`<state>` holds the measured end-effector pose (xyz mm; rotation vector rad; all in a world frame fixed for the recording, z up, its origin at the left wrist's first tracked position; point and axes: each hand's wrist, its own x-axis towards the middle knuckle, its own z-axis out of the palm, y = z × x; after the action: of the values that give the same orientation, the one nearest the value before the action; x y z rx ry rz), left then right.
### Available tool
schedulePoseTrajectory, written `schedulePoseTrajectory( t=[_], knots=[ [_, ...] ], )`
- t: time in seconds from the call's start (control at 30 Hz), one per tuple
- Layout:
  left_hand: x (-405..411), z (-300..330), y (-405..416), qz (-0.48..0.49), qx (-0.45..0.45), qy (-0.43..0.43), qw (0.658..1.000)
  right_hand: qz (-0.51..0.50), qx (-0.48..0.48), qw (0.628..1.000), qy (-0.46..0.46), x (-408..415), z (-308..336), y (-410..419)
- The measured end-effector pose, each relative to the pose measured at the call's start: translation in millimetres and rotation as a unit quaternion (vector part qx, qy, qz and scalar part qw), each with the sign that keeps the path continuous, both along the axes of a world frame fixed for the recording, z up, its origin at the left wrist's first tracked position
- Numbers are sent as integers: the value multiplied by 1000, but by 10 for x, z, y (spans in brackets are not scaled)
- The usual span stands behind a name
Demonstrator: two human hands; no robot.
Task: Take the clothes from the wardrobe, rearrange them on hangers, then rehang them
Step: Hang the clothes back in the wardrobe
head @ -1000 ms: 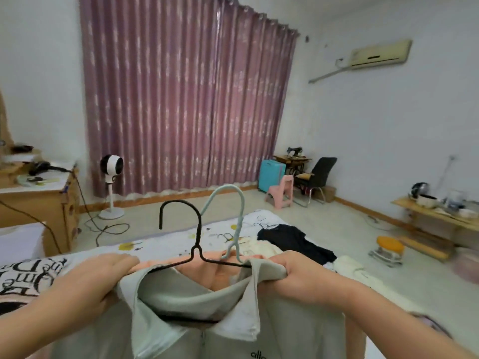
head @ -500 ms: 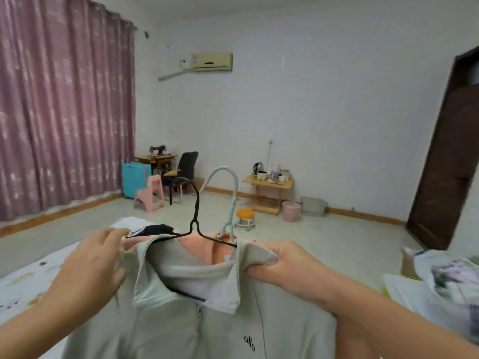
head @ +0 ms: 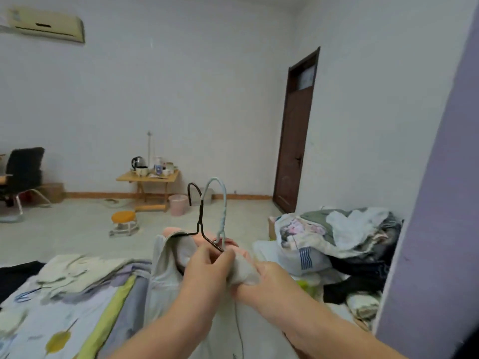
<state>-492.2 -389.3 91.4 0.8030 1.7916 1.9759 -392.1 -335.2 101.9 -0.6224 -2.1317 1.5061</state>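
- Grey top [head: 166, 275] hung on the black wire hanger [head: 199, 224], held up in front of the person, above the bed [head: 77, 307]; its hem ran out of frame at the bottom.
- Pale blue hanger [head: 220, 208] sat just behind the black one, hooks side by side and upright; a pink garment [head: 173, 230] showed at its base behind the grey collar.
- Left hand [head: 204, 270]: forearm came up from the bottom centre, fingers curled, thumb and fingertips pinching the grey fabric right at the lower end of the black hanger's shoulder wire.
- Right hand [head: 261, 283]: forearm entered from the lower right, angled up and to the left; fingers closed on a bunched fold of the same grey top.
- Both hands were pressed together, knuckle to knuckle, at the top's right shoulder.
- Left shoulder of the top was draped over the hanger's other arm, unheld.
- Heap of mixed clothes [head: 337, 237] lay on the bed to the right, against a lilac panel [head: 440, 203].
- Background: small wooden desk [head: 147, 177] with a kettle and cups, orange stool [head: 124, 220], pink bin [head: 178, 204], brown door [head: 295, 141], black chair [head: 23, 172] far left.
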Motion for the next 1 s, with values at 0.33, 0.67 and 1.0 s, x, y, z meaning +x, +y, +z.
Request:
schedulePoseTrajectory(
  t=[0.33,0.67,1.0],
  knots=[
    [326,-241,904,-170,54,-37,983,-222,-151,961,65,628,-9,451],
    [1042,-114,949,-477,80,20,875,-470,-161,862,102,1369,13,109],
    [2376,-4,901,-662,0,31,749,-545,-153,794,222,2609,167,-660]
  ],
)
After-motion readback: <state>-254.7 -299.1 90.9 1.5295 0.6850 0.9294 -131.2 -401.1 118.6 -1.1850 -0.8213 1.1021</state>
